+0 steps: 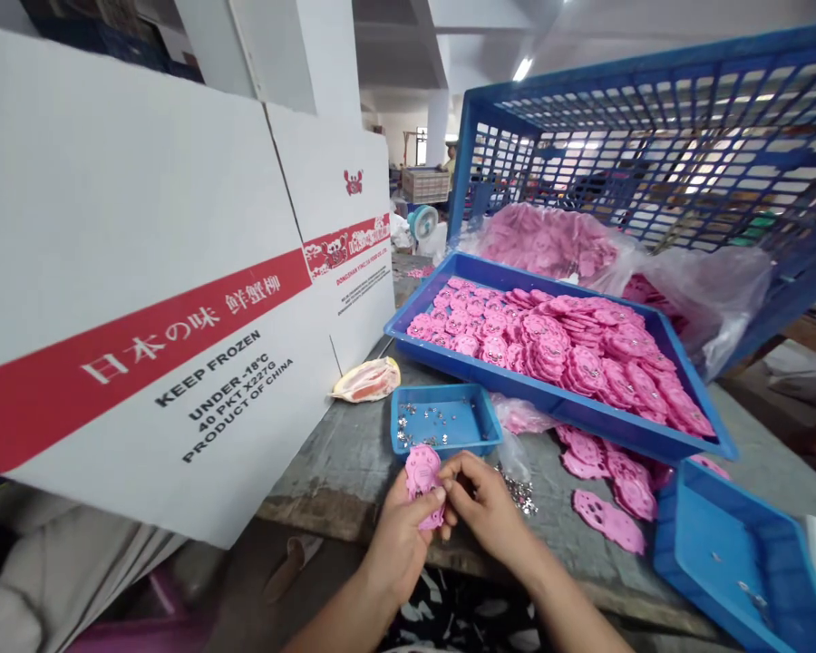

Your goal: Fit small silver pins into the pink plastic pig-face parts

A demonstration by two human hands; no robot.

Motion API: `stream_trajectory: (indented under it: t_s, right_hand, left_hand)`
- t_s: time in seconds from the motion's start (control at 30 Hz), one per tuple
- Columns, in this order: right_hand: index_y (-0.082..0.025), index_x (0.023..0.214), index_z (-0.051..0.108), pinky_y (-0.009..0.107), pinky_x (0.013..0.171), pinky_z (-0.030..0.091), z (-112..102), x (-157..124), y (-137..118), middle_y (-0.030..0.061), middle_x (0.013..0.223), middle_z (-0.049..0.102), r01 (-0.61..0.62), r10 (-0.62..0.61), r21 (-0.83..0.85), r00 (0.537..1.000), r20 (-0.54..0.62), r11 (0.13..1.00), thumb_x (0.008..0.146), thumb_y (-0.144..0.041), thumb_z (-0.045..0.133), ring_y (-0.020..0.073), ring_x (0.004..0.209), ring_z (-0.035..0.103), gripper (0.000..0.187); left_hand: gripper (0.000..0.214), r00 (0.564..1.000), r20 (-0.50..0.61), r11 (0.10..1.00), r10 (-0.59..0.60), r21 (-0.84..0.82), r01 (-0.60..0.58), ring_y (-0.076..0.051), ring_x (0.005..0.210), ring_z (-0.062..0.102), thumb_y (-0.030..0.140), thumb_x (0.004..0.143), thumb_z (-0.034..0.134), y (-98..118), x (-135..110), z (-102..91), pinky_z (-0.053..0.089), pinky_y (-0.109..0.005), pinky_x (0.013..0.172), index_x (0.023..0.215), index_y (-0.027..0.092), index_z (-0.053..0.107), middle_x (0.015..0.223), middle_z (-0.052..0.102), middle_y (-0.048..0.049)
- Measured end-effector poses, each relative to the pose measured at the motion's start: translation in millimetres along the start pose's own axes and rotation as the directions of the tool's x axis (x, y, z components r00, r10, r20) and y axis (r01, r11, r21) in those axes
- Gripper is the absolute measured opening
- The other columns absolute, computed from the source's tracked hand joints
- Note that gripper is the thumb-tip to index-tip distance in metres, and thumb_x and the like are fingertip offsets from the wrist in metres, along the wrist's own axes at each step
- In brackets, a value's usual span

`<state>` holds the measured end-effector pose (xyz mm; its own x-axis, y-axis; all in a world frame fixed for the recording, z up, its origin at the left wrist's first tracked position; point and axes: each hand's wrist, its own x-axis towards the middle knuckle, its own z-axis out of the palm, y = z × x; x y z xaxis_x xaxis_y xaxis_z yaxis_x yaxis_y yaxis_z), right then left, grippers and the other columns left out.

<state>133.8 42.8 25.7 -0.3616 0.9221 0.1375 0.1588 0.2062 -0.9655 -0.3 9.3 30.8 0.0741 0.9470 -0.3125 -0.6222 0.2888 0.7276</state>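
My left hand grips a flat pink animal-shaped piece upright, thumb across its front, just over the table's front edge. Close on its right, my right hand has its thumb and fingers pinched together near the piece's edge. Whatever is between those fingertips is hidden. Behind the hands stands a small blue tray with tiny shiny metal parts in it. More tiny metal parts lie loose on the table beside my right hand.
A large blue tray is heaped with pink pieces. Loose pink pieces lie before it. Another blue tray stands at right. A tipped blue crate holds bagged pieces. A white carton rises at left, near a fruit rind.
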Motion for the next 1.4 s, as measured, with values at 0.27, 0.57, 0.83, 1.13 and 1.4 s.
stream_trajectory:
  t_s: [0.27, 0.57, 0.83, 1.13, 1.4]
  right_hand:
    - [-0.022, 0.088, 0.063, 0.027, 0.072, 0.052, -9, -14, 6, 0.0007, 0.091, 0.065, 0.15, -0.157, -0.118, 0.986, -0.053, 0.982, 0.094, -0.016, 0.053, 0.0131, 0.073, 0.067, 0.013]
    - [-0.022, 0.085, 0.066, 0.031, 0.076, 0.049, -13, -26, 8, 0.0038, 0.09, 0.067, 0.134, -0.15, -0.162, 0.985, -0.089, 0.978, 0.09, -0.018, 0.057, 0.0182, 0.083, 0.065, 0.012]
    - [-0.022, 0.082, 0.066, 0.032, 0.071, 0.045, -10, -29, 12, 0.0012, 0.073, 0.066, -0.056, 0.06, 0.037, 0.993, -0.106, 0.998, 0.09, -0.042, 0.064, 0.019, 0.071, 0.059, 0.022]
    - [-0.021, 0.087, 0.068, 0.03, 0.061, 0.044, -3, -27, 23, 0.0016, 0.07, 0.068, -0.117, 0.148, 0.135, 0.957, -0.248, 0.984, 0.079, -0.05, 0.071, 0.0178, 0.062, 0.058, 0.03]
    - [-0.023, 0.085, 0.068, 0.033, 0.067, 0.047, 0, -29, 11, 0.0011, 0.066, 0.07, -0.035, 0.017, -0.07, 0.969, -0.248, 0.997, 0.087, -0.031, 0.062, 0.0207, 0.066, 0.065, 0.01]
  left_hand:
    - [0.056, 0.998, -0.062, 0.997, 0.033, 0.069, -0.029, -0.011, 0.06, 0.057, 0.025, 0.062, 0.085, -6, -3, 8.9, 0.041, -0.023, 0.049, 0.11, 0.014, 0.058, 0.078, 0.065, 0.0007]
    - [0.052, 0.992, -0.079, 0.968, 0.098, 0.24, -0.077, -0.012, 0.055, 0.059, 0.019, 0.063, 0.078, -15, -1, 8.1, 0.042, -0.021, 0.045, 0.111, 0.015, 0.059, 0.072, 0.065, 0.0022]
    - [0.052, 0.979, -0.108, 0.89, 0.174, 0.443, -0.109, -0.011, 0.045, 0.057, 0.021, 0.058, 0.085, -15, 4, 4.3, 0.038, -0.018, 0.04, 0.105, 0.016, 0.063, 0.061, 0.064, 0.004]
    - [0.055, 0.981, -0.106, 0.887, 0.164, 0.451, -0.1, -0.011, 0.051, 0.057, 0.02, 0.065, 0.076, -17, -1, 8.0, 0.04, -0.02, 0.044, 0.117, 0.013, 0.059, 0.067, 0.065, 0.0029]
    - [0.055, 0.979, -0.131, 0.874, 0.154, 0.48, -0.074, -0.011, 0.053, 0.056, 0.023, 0.065, 0.075, -17, 3, 1.5, 0.039, -0.02, 0.043, 0.116, 0.012, 0.056, 0.066, 0.062, 0.0043]
